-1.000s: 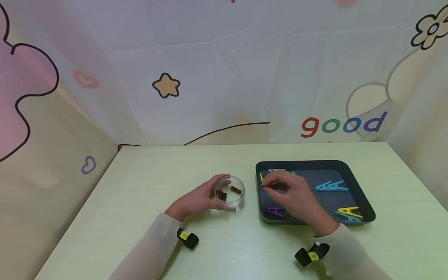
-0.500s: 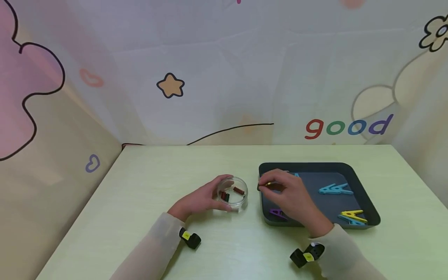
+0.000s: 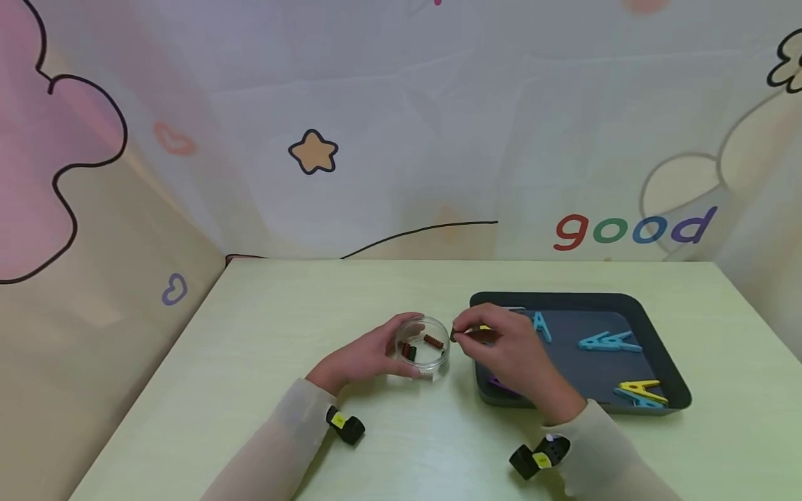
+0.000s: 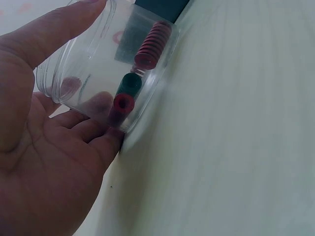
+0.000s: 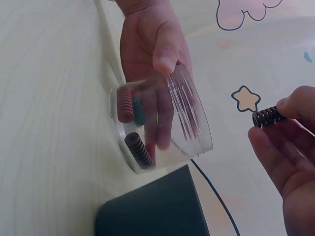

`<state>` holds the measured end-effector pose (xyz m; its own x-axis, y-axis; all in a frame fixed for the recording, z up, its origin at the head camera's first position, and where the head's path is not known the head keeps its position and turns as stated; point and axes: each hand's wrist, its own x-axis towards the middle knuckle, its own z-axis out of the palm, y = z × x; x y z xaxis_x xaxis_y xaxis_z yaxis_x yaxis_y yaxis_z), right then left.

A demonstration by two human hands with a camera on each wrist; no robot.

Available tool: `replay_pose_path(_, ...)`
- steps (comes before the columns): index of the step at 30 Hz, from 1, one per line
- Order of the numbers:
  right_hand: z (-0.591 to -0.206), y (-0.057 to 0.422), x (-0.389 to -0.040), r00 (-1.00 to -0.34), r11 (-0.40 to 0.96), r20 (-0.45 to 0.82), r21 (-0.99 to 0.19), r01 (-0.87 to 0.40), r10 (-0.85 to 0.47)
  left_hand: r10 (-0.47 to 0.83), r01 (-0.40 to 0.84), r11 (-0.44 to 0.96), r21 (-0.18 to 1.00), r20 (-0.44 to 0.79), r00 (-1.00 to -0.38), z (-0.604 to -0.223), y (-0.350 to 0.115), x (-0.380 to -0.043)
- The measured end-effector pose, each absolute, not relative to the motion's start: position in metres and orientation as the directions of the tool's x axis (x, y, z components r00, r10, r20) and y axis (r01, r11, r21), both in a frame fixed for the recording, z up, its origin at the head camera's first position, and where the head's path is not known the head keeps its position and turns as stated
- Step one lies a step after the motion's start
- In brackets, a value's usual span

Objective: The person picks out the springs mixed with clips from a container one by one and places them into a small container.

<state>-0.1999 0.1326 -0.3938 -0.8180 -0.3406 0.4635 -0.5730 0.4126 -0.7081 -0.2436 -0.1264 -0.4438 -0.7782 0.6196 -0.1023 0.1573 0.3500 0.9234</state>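
My left hand (image 3: 360, 356) grips a clear plastic jar (image 3: 423, 363) from the left, thumb at the near side and fingers round the far side. Lying at its bottom are several coil springs, among them a red spring (image 4: 153, 45), a green spring (image 4: 130, 84) and a dark brown spring (image 5: 138, 149). Between thumb and fingertips, my right hand (image 3: 514, 355) pinches another dark spring (image 5: 268, 116). It is held just right of the jar's open mouth, apart from the rim. In the head view the fingertips mostly hide that spring.
A dark grey tray (image 3: 648, 327) stands to the right, partly under my right hand. It bears blue clothespins (image 3: 609, 342), a yellow clothespin (image 3: 639, 387) and a purple clothespin (image 3: 501, 384) partly hidden by the hand. Behind the table (image 3: 301, 299) hangs a printed cloth.
My right hand has moved left from over the tray's left side to beside the jar, carrying the spring. The left hand keeps hold of the jar. The head view has shifted slightly.
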Motion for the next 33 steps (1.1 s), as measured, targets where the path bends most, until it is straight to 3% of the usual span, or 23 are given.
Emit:
replay_pose_path(21,-0.394,0.123,-0.196,-0.806,0.437,0.479,-0.678,-0.591,-0.348,0.627,0.170,0.354,0.920,-0.099,-0.773,-0.444,-0.127,-0.245)
replay_pose_path(33,-0.402,0.116,-0.195,-0.833,0.389,0.405,-0.747,-0.539,-0.376,0.625,0.178,0.358,0.916,-0.094,-0.775,-0.443,-0.125,-0.244)
